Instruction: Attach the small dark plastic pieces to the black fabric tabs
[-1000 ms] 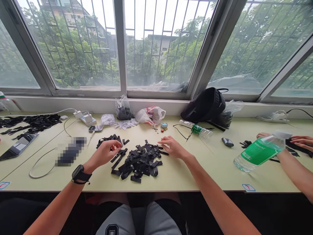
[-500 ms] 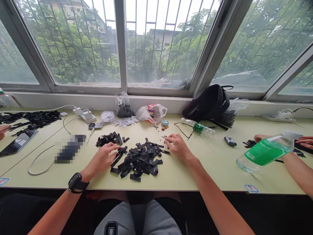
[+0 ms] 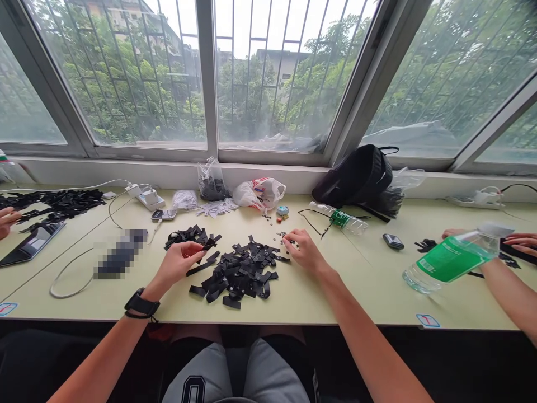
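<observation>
My left hand point(image 3: 181, 261) is closed in a pinch on a black fabric strip point(image 3: 210, 244), beside a small heap of black strips point(image 3: 184, 235). Between my hands lies a larger pile of short black strips point(image 3: 241, 274), some with small round metal pieces on them. Over the small dark rings point(image 3: 280, 240) to the right of that pile, my right hand point(image 3: 305, 251) has its thumb and fingertips drawn together. Whatever those fingertips may hold is too small to make out.
Behind the piles stand a clear bag of dark pieces point(image 3: 212, 182), a white plastic bag point(image 3: 259, 193) and a small round tin point(image 3: 282, 210). Glasses point(image 3: 316, 226), an overturned bottle point(image 3: 348, 221) and a black bag point(image 3: 352, 179) lie right. A tilted bottle point(image 3: 455, 260) partly covers a co-worker's arm.
My left hand has lifted slightly and now pinches a black strip, where its fingers reached over the strips before. My right hand stays at the rings, its fingertips drawn closer together.
</observation>
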